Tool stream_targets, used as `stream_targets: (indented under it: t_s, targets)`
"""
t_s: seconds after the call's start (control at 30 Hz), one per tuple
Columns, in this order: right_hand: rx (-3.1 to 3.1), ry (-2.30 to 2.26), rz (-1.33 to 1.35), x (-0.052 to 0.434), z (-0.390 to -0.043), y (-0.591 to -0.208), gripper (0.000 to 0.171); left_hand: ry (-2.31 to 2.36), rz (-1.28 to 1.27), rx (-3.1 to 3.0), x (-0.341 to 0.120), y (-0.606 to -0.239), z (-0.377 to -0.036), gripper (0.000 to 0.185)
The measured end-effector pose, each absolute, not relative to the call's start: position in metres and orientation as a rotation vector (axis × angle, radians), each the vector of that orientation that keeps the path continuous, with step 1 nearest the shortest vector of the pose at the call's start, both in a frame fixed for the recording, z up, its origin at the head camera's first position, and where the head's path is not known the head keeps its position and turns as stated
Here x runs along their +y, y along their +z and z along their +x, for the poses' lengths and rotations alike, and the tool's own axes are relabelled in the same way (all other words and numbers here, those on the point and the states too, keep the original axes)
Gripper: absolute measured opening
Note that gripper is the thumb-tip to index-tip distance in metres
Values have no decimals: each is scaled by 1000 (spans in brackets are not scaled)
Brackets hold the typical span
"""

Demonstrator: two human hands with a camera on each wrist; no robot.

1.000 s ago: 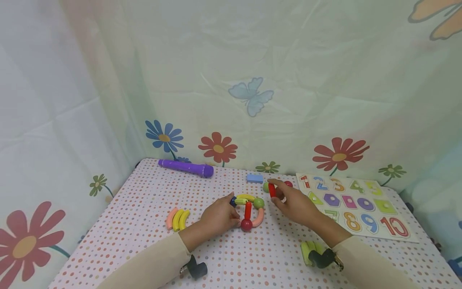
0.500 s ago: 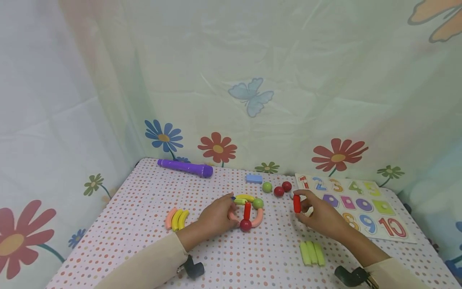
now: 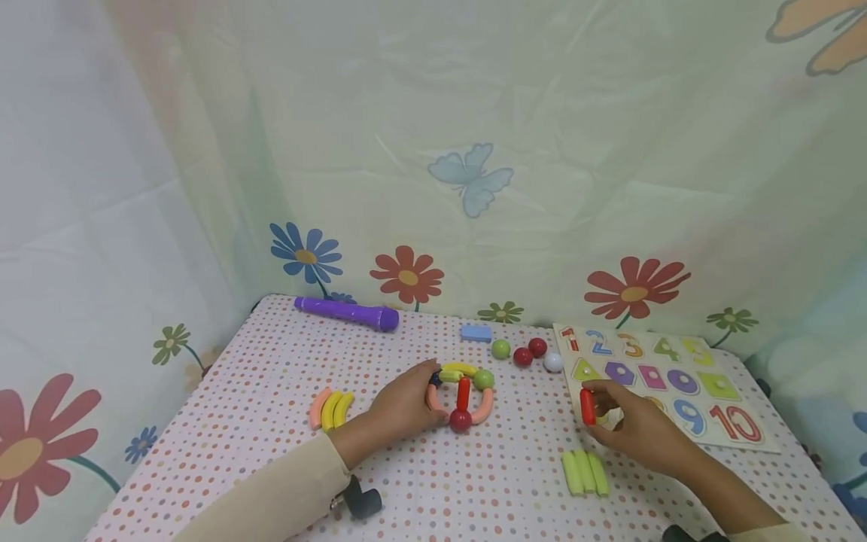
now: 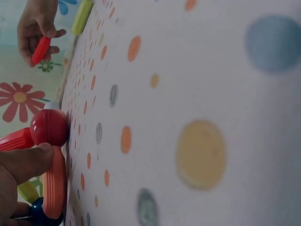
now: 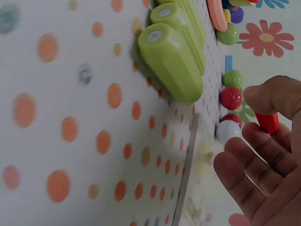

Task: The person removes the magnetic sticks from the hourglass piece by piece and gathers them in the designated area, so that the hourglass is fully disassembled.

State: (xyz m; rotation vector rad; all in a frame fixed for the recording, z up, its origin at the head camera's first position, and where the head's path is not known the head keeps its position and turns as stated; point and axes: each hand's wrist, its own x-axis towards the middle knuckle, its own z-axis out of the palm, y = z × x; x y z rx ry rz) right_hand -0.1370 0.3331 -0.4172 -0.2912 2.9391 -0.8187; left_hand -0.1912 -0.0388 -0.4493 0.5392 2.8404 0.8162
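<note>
A pale fabric curtain printed with flowers hangs behind my white dotted tabletop. Nearest lie three light-green, plastic-looking sticks. My right hand pinches a short, glossy red stick between thumb and forefinger, other fingers loose, by the near-left part of a flat white number board. My left hand grips a salmon-pink curved stick in a colourful ring — thumb beside a shiny red ball, fingers by a dark blue ball. A second red stick rises from the red ball. Farther off are two red balls, a green ball, a white ball, a light-blue block and a purple toy microphone.

Squeezing too hard with my left thumb could, I judge, break the ring's joint and tip the rising stick; a slack right pinch could drop its stick.

Against half a second ago, my right hand sits nearer me and farther right — uncovering the white ball — while my left holds its place.
</note>
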Motion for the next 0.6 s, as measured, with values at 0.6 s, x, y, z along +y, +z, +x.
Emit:
stream_targets:
  t_s: [0.6]
  targets:
    - [2771, -673, -60, 354, -114, -427, 71, 799, 518, 2850, -40, -452, -193, 89]
